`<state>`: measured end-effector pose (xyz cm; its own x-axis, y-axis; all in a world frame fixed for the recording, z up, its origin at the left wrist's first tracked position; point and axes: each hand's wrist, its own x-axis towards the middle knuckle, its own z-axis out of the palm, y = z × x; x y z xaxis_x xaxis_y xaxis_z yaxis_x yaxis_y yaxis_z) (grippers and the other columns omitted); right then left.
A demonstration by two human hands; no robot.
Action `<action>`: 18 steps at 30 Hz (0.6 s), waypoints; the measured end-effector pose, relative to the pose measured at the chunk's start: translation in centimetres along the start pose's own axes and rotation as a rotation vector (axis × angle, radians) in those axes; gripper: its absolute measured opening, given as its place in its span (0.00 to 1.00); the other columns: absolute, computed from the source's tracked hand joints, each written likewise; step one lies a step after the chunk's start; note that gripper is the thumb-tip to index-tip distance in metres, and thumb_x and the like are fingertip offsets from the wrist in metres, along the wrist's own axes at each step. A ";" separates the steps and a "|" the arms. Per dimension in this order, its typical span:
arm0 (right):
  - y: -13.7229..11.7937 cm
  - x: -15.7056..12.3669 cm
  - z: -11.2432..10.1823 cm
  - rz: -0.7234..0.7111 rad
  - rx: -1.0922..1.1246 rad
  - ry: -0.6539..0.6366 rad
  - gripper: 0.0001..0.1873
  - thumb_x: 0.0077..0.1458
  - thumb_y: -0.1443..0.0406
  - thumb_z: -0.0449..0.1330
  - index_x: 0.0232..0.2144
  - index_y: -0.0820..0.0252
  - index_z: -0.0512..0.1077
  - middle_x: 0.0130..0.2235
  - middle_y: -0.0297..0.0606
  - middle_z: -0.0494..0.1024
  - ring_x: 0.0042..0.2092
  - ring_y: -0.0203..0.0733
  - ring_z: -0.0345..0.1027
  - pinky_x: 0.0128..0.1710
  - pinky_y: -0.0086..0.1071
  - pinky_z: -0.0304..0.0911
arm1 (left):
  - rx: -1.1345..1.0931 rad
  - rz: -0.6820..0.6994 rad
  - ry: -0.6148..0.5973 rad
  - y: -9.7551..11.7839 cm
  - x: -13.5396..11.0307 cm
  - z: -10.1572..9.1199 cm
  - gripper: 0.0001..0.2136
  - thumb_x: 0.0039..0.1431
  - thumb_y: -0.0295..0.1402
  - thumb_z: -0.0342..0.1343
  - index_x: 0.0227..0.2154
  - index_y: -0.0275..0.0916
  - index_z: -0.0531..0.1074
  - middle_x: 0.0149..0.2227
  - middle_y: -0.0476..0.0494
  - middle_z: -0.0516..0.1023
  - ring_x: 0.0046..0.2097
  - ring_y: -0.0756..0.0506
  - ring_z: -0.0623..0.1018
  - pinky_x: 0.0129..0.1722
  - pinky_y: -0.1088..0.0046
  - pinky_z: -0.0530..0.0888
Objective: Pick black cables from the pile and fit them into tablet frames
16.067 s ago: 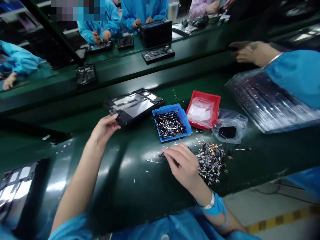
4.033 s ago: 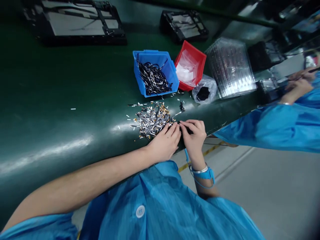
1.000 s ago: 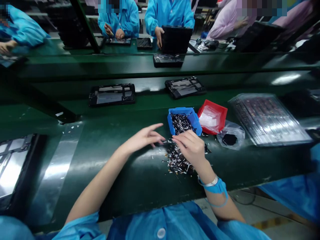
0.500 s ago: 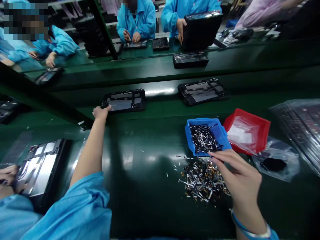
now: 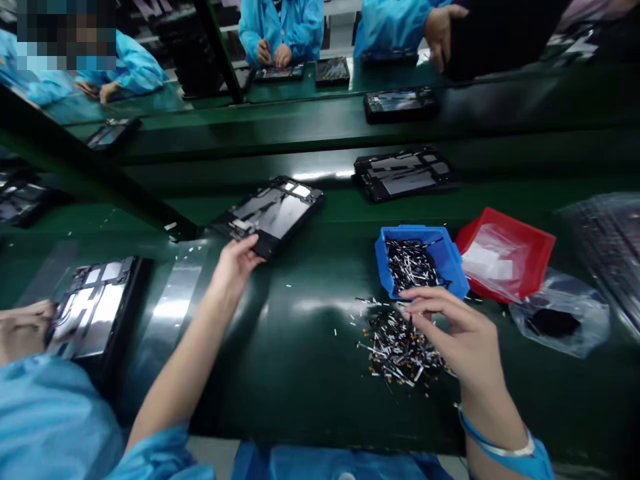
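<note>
My left hand (image 5: 236, 262) grips the near corner of a black tablet frame (image 5: 273, 213) that lies turned at an angle on the green belt. My right hand (image 5: 460, 337) hovers over a loose pile of small metal-tipped cable pieces (image 5: 397, 347), thumb and fingers pinched on something I cannot make out. A blue bin (image 5: 387, 263) with more such pieces stands just beyond the pile.
A red bin (image 5: 543, 250) with a plastic bag and a clear bag holding a black part (image 5: 553, 322) lie to the right. Another tablet frame (image 5: 403, 173) sits further back. A co-worker's hand (image 5: 23, 327) holds a frame (image 5: 97, 313) at left. People in blue coats work across the line.
My left hand has pulled the tablet frame off the far belt lane toward me and turned it. My right hand has drawn closer over the pile and closed to a pinch.
</note>
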<state>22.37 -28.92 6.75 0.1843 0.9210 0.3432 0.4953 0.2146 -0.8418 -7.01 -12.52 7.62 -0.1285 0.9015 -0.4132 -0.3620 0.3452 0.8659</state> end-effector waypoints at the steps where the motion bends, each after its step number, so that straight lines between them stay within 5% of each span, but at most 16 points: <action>1: -0.1 0.0 0.1 -0.025 0.018 0.001 0.04 0.50 0.66 0.64 0.25 0.53 0.76 0.31 0.36 0.80 0.34 0.42 0.74 0.30 0.35 0.69 | -0.026 0.002 0.015 -1.4 -2.6 -0.6 0.07 0.46 0.25 0.61 0.29 0.34 0.70 0.27 0.49 0.77 0.26 0.52 0.76 0.27 0.80 0.73; 5: -1.5 -0.4 1.1 -0.035 0.138 0.004 0.03 0.48 0.67 0.66 0.25 0.53 0.76 0.25 0.34 0.77 0.30 0.39 0.72 0.27 0.33 0.68 | -0.109 -0.051 0.056 -7.3 -12.9 -3.8 0.11 0.44 0.29 0.67 0.30 0.36 0.70 0.31 0.50 0.78 0.32 0.51 0.78 0.34 0.77 0.76; 8: -3.5 -0.9 2.8 0.038 0.183 -0.043 0.03 0.45 0.66 0.68 0.24 0.54 0.76 0.25 0.34 0.78 0.29 0.39 0.72 0.26 0.32 0.68 | -0.140 -0.190 -0.022 -11.4 -18.5 -5.7 0.12 0.45 0.33 0.68 0.32 0.38 0.73 0.35 0.49 0.79 0.38 0.47 0.79 0.39 0.71 0.77; 10: -4.9 -1.1 4.7 0.100 0.211 -0.086 0.04 0.44 0.64 0.68 0.23 0.55 0.75 0.25 0.34 0.78 0.28 0.38 0.72 0.25 0.31 0.68 | -0.162 -0.361 -0.221 -13.2 -20.7 -6.6 0.13 0.46 0.36 0.68 0.34 0.37 0.75 0.40 0.43 0.80 0.44 0.43 0.79 0.40 0.69 0.77; 14: -6.6 -1.5 9.7 0.276 0.330 -0.196 0.07 0.42 0.64 0.69 0.23 0.57 0.74 0.24 0.32 0.77 0.26 0.34 0.70 0.24 0.28 0.67 | -0.097 -0.676 -0.878 -13.1 -22.1 -8.0 0.22 0.51 0.40 0.64 0.48 0.35 0.75 0.48 0.31 0.78 0.50 0.37 0.78 0.40 0.67 0.76; 16: -6.8 -1.8 12.1 0.345 0.368 -0.273 0.07 0.41 0.64 0.68 0.24 0.59 0.74 0.24 0.32 0.77 0.26 0.34 0.69 0.24 0.28 0.66 | 0.086 -0.570 -1.108 -11.4 -21.9 -9.0 0.18 0.57 0.39 0.59 0.47 0.36 0.76 0.46 0.33 0.79 0.48 0.39 0.79 0.43 0.66 0.74; 18: -6.6 -2.2 14.0 0.395 0.365 -0.344 0.07 0.40 0.65 0.68 0.25 0.60 0.74 0.25 0.33 0.77 0.27 0.34 0.70 0.26 0.29 0.67 | 0.329 -0.223 -1.078 -9.5 -21.1 -10.1 0.11 0.62 0.35 0.54 0.43 0.38 0.78 0.42 0.38 0.81 0.45 0.42 0.80 0.45 0.67 0.74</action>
<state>6.83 -27.79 5.73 -0.0195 0.9920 -0.1248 0.1133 -0.1218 -0.9861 -10.15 -37.46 5.28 0.8225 0.5120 -0.2479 0.0015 0.4339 0.9009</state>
